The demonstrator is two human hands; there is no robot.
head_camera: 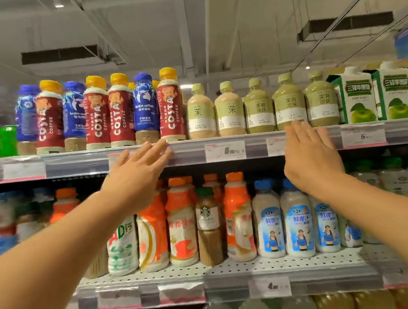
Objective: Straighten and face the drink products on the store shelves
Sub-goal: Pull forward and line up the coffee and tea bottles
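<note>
Top shelf, left: red bottles (95,119) marked "COSTA COFFEE"; blue bottle (146,107) between them reads "luckin coffee". Right: pale bottles (200,114) bear "茉". Middle shelf: brown bottle (208,227) carries the Starbucks emblem; white bottles (297,222) read "鲜椰汁". Far-right price tag (363,136) shows "6".

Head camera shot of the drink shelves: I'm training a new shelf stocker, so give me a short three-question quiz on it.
1. True or false: the left hand is holding a bottle.
2. Which bottle on the middle shelf breaks the row of orange bottles?
A. a brown coffee bottle
B. a green carton
C. a red can
3. Fill in: on the top shelf, blue bottles stand mixed among the ____ bottles.

Key:
1. False; both it and the right hand are open.
2. A, the brown coffee bottle.
3. Red.
</note>
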